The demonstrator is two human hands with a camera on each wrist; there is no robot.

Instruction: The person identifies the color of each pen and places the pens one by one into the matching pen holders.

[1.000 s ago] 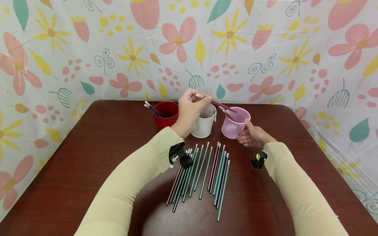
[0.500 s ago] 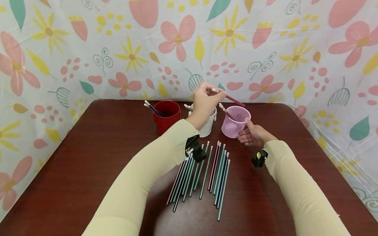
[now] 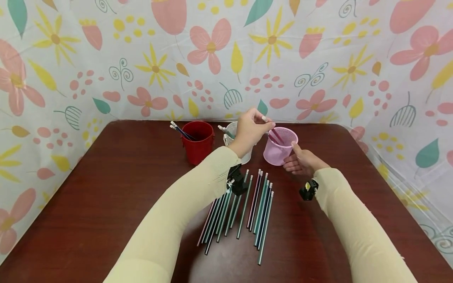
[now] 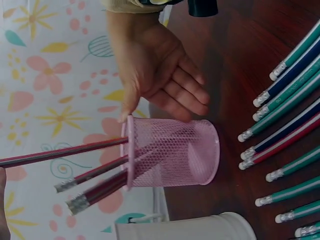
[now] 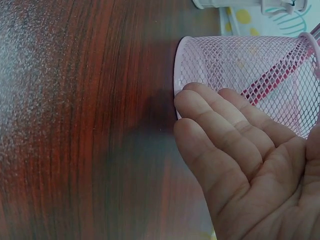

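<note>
My left hand (image 3: 252, 129) pinches a red pencil (image 4: 70, 152) near its eraser end, and the pencil's lower part stands inside the pink mesh pencil cup (image 3: 275, 153). Two more red pencils (image 4: 107, 187) lean in that cup, erasers up. At the cup's right side is my right hand (image 3: 305, 161), its thumb at the rim and its fingers extended along the mesh wall. In the left wrist view only a sliver of the pinching hand shows at the left edge. The right wrist view shows the right fingertips (image 5: 192, 102) against the lower mesh.
A white bucket (image 3: 245, 158) with pencils in it stands partly behind my left hand. Left of it is a red bucket (image 3: 199, 151) with dark blue pencils. Several green, blue and red pencils (image 3: 262, 220) lie on the brown table (image 3: 106, 188) nearer me. A flowered cloth hangs behind.
My left hand has moved right from over the white bucket, rising and then lowering, and the red pencil's end has gone down into the pink cup. The right hand stays at the cup.
</note>
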